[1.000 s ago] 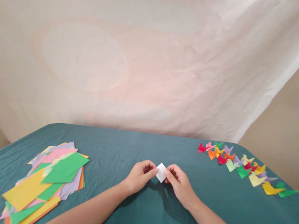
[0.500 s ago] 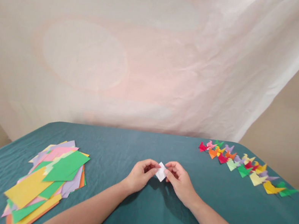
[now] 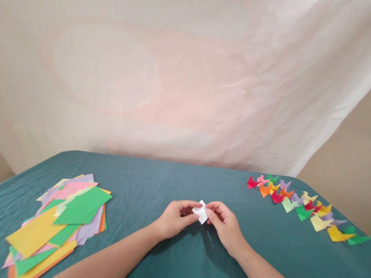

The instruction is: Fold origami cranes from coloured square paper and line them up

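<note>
"Since it all turns on the white folded paper (image 3: 200, 213), where is it?"

"Between the two hands, near the middle of the table. I can't tell whether it touches the teal cloth (image 3: 163, 180)."

"And the grip?"

"The left hand (image 3: 172, 219) pinches one side between thumb and fingers; the right hand (image 3: 226, 228) pinches the other."

"How far along?"

"Partway, I'd judge. It's folded down small, roughly diamond-shaped, but shows no clear head or tail like the paper birds (image 3: 289, 205) at the right, which look finished. The coloured sheets (image 3: 56, 221) at the left look flat and unfolded."

"Edges and room?"

"Cloth shows between the left hand and the sheets, though the left forearm passes near the pile's closer end. More cloth lies between the right hand and the birds, which sit near the table's right edge. The far edge is well beyond the fingertips, before a pale hanging sheet (image 3: 194, 88)."
</note>
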A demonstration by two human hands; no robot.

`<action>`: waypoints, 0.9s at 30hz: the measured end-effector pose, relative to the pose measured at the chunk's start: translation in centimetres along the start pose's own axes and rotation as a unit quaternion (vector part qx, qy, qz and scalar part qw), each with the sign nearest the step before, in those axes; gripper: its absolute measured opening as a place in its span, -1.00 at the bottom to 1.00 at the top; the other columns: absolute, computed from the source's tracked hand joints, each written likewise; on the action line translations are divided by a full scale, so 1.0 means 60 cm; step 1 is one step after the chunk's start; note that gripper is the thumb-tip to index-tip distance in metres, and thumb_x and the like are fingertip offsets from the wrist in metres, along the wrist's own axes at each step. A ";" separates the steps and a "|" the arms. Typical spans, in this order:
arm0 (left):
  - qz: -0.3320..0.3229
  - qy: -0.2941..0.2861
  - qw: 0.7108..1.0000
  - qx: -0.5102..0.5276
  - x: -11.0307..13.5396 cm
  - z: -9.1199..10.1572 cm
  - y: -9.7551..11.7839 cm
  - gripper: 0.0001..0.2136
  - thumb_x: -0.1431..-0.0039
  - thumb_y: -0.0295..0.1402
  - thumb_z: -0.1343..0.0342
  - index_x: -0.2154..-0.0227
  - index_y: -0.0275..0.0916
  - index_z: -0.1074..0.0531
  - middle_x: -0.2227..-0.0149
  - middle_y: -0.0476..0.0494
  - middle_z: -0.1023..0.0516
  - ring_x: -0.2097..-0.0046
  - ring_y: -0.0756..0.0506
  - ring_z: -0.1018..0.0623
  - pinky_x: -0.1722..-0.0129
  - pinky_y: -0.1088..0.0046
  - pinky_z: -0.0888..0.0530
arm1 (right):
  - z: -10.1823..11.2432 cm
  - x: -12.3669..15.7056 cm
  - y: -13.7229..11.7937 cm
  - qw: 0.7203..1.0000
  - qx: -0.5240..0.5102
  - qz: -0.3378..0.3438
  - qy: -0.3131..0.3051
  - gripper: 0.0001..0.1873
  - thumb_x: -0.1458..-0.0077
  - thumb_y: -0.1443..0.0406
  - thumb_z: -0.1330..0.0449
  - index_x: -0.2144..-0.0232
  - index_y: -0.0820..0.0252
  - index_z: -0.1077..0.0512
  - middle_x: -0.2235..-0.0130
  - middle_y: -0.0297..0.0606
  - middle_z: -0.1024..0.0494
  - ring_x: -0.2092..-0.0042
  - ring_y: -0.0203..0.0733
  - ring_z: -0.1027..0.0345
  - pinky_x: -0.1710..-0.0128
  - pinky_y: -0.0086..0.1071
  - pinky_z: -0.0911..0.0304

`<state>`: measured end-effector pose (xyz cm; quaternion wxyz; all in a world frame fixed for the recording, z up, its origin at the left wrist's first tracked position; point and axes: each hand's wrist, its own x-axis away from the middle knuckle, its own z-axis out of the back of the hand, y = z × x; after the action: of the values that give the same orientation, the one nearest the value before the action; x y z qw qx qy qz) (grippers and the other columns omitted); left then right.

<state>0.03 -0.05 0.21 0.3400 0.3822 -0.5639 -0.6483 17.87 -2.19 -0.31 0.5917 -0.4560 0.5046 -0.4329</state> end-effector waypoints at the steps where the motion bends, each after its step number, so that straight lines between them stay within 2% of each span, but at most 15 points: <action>1: 0.002 0.002 1.000 0.008 0.000 0.000 0.001 -0.60 0.02 -0.26 -0.22 0.11 -0.34 -0.43 0.20 -0.24 -0.54 0.21 -0.13 -0.52 0.13 0.32 -0.40 | 0.000 0.000 0.000 1.000 -0.005 -0.003 0.000 -0.75 -0.05 0.13 -0.12 0.31 0.18 -0.35 0.39 -0.32 -0.44 0.41 -0.29 -0.29 0.37 -0.39 -0.23; 9: 0.024 0.038 0.996 0.076 0.000 0.000 0.013 -0.51 0.11 -0.21 -0.27 0.09 -0.33 -0.44 0.16 -0.26 -0.53 0.16 -0.17 -0.51 0.10 0.28 -0.39 | 0.004 0.000 -0.007 0.997 -0.076 -0.013 -0.032 -0.75 -0.01 0.21 -0.15 0.24 0.19 -0.38 0.36 -0.29 -0.45 0.36 -0.27 -0.29 0.31 -0.37 -0.22; 15: 0.032 0.053 0.995 0.077 0.000 0.000 0.018 -0.50 0.13 -0.20 -0.28 0.10 -0.35 -0.44 0.20 -0.25 -0.55 0.19 -0.16 -0.51 0.13 0.30 -0.40 | 0.004 0.000 -0.007 0.997 -0.074 -0.019 -0.025 -0.71 -0.01 0.19 -0.16 0.21 0.21 -0.40 0.34 -0.26 -0.47 0.36 -0.25 -0.30 0.30 -0.34 -0.23; 27: 0.031 0.045 0.996 0.070 0.000 0.002 0.014 -0.50 0.11 -0.20 -0.27 0.08 -0.34 -0.43 0.20 -0.24 -0.55 0.19 -0.15 -0.51 0.11 0.29 -0.40 | 0.004 0.000 -0.005 0.998 -0.062 -0.015 -0.018 -0.69 -0.01 0.14 -0.16 0.23 0.21 -0.40 0.33 -0.26 -0.47 0.37 -0.26 -0.31 0.32 -0.35 -0.24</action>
<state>-0.06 -0.09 1.06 0.3570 0.4165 -0.6036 -0.5785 18.08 -2.22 0.04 0.5643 -0.5070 0.5132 -0.4013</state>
